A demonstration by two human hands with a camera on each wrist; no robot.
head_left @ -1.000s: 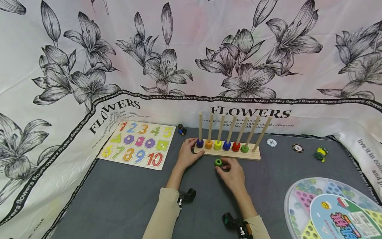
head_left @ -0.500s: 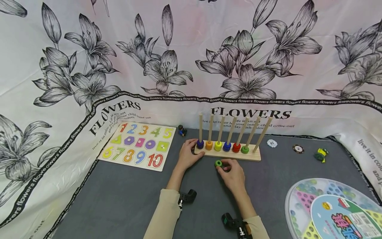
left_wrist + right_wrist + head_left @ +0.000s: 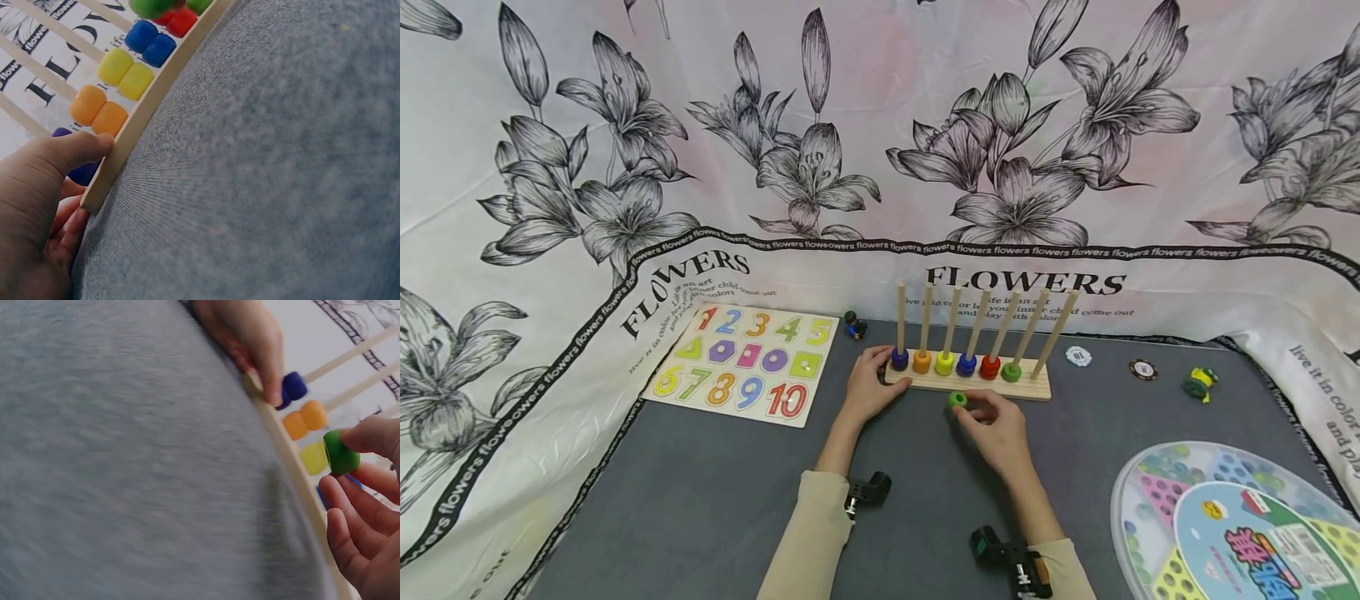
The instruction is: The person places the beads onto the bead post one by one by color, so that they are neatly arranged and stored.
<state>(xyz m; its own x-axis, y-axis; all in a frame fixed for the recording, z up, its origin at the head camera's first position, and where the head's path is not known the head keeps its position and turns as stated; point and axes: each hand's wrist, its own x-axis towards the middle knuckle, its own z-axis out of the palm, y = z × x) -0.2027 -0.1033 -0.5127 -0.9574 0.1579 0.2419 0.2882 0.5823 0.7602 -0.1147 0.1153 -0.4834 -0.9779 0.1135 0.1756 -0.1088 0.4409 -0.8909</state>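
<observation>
A wooden bead rack [image 3: 932,381] with several upright pegs stands on the dark grey cloth. Short pairs of beads sit low on its pegs: dark blue, orange [image 3: 99,111], yellow [image 3: 126,74], blue, red and green from left to right. The rightmost peg [image 3: 1057,333] is bare. My left hand [image 3: 867,387] grips the left end of the rack's base, thumb on top beside the orange beads. Between thumb and fingers my right hand [image 3: 1000,433] pinches a loose green bead [image 3: 342,452], its hole showing in the head view. This bead is just in front of the base.
A number puzzle board [image 3: 745,362] lies at left, with a small toy figure [image 3: 854,325] near its far corner. Right of the rack are a white chip [image 3: 1078,357], a dark chip [image 3: 1143,370] and a green-yellow toy [image 3: 1201,384]. A round board-game case [image 3: 1138,500] lies front right.
My right hand has shifted a little to the right and closer to the rack, carrying the green bead. The left hand stays on the rack's end.
</observation>
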